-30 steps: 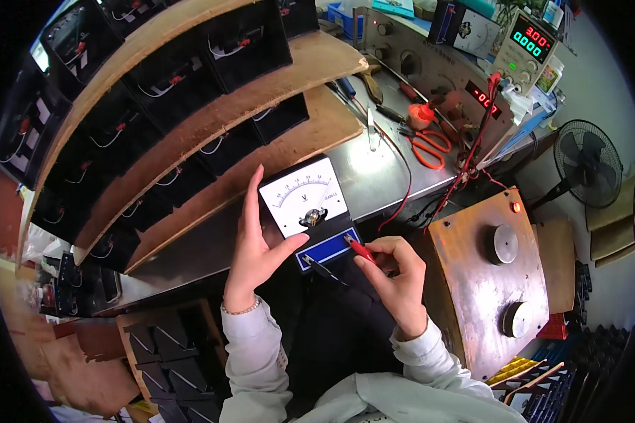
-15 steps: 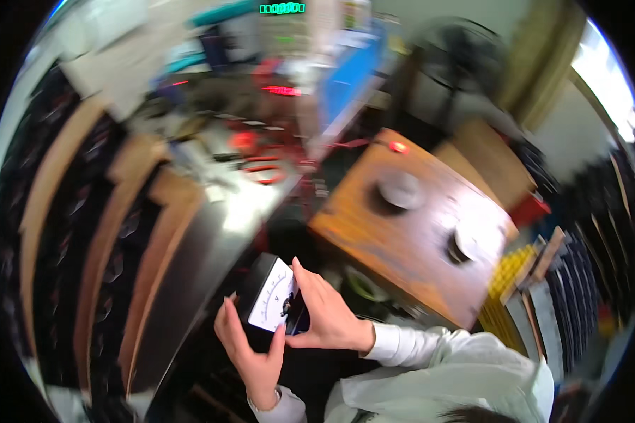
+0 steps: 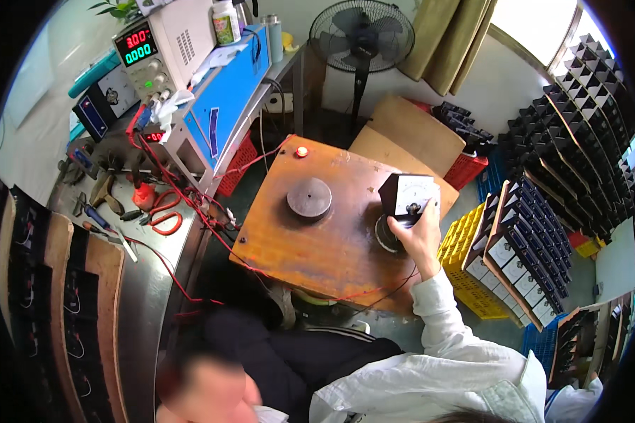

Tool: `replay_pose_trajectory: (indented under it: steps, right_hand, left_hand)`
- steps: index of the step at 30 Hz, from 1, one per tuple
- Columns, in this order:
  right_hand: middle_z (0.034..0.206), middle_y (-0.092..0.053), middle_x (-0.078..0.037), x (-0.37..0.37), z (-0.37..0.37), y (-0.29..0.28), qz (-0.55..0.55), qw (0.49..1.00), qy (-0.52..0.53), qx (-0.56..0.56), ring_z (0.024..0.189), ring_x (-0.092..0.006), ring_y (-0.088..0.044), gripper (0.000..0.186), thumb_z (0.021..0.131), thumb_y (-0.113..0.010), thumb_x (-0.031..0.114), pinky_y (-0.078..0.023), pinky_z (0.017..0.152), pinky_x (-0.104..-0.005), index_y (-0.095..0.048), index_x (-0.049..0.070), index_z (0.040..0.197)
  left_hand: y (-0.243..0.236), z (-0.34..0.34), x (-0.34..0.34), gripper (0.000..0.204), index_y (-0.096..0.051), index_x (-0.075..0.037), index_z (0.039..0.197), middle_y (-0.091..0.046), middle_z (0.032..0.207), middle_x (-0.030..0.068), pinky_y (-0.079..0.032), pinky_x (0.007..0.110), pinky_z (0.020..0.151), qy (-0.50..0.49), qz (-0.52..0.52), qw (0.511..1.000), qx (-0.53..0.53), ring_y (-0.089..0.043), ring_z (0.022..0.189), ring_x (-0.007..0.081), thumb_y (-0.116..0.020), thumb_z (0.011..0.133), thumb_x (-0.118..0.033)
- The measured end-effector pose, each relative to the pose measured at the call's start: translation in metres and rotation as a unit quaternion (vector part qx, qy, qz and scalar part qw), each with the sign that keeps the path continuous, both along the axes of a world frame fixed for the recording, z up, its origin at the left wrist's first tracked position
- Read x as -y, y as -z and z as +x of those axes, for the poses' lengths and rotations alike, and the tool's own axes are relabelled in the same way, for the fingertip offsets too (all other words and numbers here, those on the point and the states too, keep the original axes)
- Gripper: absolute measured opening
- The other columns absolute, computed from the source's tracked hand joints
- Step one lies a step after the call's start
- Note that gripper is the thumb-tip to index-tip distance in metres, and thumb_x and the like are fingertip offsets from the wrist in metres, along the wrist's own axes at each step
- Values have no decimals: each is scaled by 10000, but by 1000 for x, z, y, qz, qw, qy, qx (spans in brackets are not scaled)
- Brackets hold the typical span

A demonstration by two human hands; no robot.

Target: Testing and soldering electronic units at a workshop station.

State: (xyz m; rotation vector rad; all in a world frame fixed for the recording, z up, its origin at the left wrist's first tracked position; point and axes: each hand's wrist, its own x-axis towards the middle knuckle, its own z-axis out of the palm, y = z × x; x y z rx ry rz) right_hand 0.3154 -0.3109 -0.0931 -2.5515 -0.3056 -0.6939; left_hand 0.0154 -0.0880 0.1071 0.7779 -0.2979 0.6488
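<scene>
A black meter (image 3: 410, 194) with a white dial is sitting in the right hand (image 3: 423, 236) at a wooden box (image 3: 346, 250).
The right thumb and fingers are pinching the meter's dial end from opposite sides; its dark body is overlapping the edge of the right metal disc (image 3: 386, 238), though whether they are touching cannot be told. The seeming left hand (image 3: 215, 391) is showing only as a blur at the lower edge, hiding its fingers' state. A second disc (image 3: 309, 199) is standing on the box, near a glowing red lamp (image 3: 302, 151). A yellow crate (image 3: 473, 290) is resting just beyond the right hand; a fan (image 3: 363, 35) is standing behind the box.
</scene>
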Motion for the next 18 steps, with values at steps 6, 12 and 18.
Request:
replay_pose_trajectory:
  steps: [6, 12, 18]
  right_hand:
    - [1155, -549, -296, -2, 2, -17, 25, 996, 25, -81, 1109, -442, -521, 966, 653, -853, 387, -433, 982, -455, -391, -150, 1311]
    - [1280, -513, -332, -13, -2, -14, 8, 998, 29, -48, 1203, -438, -505, 1116, 653, -851, 431, -422, 1037, -435, -299, -192, 1396]
    - [1268, -515, -328, -11, -2, -8, -4, 998, 45, -45, 1181, -439, -519, 1121, 647, -857, 439, -438, 1015, -444, -305, -186, 1396]
  left_hand:
    - [-50, 12, 69, 662, -188, -211, 1591, -680, 1178, 61, -222, 509, 1028, -16, -39, 997, -69, -371, 1225, 318, -286, 1042, -569]
    - [-32, 28, 38, 716, -153, -168, 1598, -713, 1052, 59, -244, 474, 1000, 147, 0, 989, 4, -416, 1142, 258, -232, 1037, -606]
    - [7, 30, 27, 750, -243, -131, 1569, -698, 933, 29, -319, 383, 904, 126, -49, 988, 68, -467, 1001, 210, -330, 1016, -630]
